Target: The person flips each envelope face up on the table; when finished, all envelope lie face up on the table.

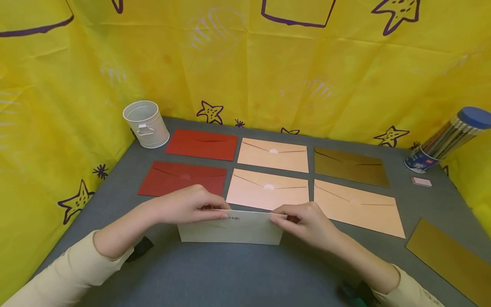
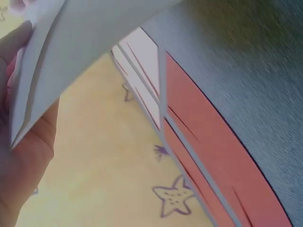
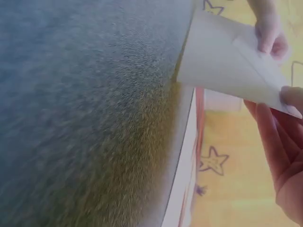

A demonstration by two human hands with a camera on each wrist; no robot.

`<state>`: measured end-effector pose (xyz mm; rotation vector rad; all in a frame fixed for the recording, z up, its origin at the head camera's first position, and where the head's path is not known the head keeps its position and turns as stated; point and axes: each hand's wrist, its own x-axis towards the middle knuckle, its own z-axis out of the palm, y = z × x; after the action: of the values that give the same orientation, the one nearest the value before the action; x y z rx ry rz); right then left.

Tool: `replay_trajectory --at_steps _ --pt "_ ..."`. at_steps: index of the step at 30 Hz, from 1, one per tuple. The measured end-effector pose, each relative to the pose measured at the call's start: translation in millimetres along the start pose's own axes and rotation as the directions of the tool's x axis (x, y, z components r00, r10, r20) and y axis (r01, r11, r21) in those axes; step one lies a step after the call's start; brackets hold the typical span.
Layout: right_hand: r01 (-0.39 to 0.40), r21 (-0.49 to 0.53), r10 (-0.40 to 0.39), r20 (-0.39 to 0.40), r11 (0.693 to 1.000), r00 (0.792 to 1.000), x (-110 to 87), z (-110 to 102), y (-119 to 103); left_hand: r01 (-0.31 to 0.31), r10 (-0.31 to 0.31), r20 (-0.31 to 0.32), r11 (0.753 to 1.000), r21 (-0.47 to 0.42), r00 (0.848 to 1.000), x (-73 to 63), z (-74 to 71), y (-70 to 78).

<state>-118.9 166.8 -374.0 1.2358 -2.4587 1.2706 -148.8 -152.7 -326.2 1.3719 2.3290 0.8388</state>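
A pale, off-white envelope (image 1: 232, 231) is held upright just above the grey table by both hands, its plain back facing the head camera. Along its top edge toward the left, my left hand (image 1: 191, 204) pinches the paper between thumb and fingers. My right hand (image 1: 311, 224) pinches the same edge near the top right corner. The left wrist view shows a fold line running along the envelope (image 2: 75, 52). Seen from the right wrist, its lower edge (image 3: 218, 52) is close to the table; whether it touches is unclear.
Beyond the hands lie two red envelopes (image 1: 203, 145), three peach ones (image 1: 273, 155) and a gold-brown one (image 1: 349, 168) in two rows. Another gold-brown envelope (image 1: 452, 260) lies at the right. A white metal bucket (image 1: 147, 128), a pencil cup (image 1: 420, 161) and an eraser (image 1: 422, 182) stand farther out.
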Motion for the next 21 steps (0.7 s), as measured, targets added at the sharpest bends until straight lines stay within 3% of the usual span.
replay_trajectory --at_steps 4,9,12,16,21 --pt "-0.160 0.039 0.158 0.044 0.986 0.986 7.6 5.8 2.9 0.092 -0.092 0.006 0.996 -0.005 0.996 -4.2 -4.2 -9.3" --pt "-0.309 0.124 0.286 0.173 0.943 0.942 18.0 20.1 7.8 0.180 -0.180 -0.012 0.983 0.025 0.984 -15.5 -2.9 -22.6" --pt "-0.314 0.101 0.286 0.223 0.944 0.932 24.9 31.0 11.5 0.231 -0.231 -0.013 0.972 0.036 0.973 -24.3 -2.2 -30.3" --pt "-0.254 -0.002 0.246 0.253 0.967 0.935 35.1 46.6 13.7 0.296 -0.296 0.003 0.955 0.019 0.955 -38.8 -3.2 -40.3" --pt "-0.216 -0.037 0.216 0.310 0.976 0.926 49.2 65.2 9.2 0.342 -0.342 -0.002 0.939 -0.029 0.940 -60.9 -6.5 -54.8"
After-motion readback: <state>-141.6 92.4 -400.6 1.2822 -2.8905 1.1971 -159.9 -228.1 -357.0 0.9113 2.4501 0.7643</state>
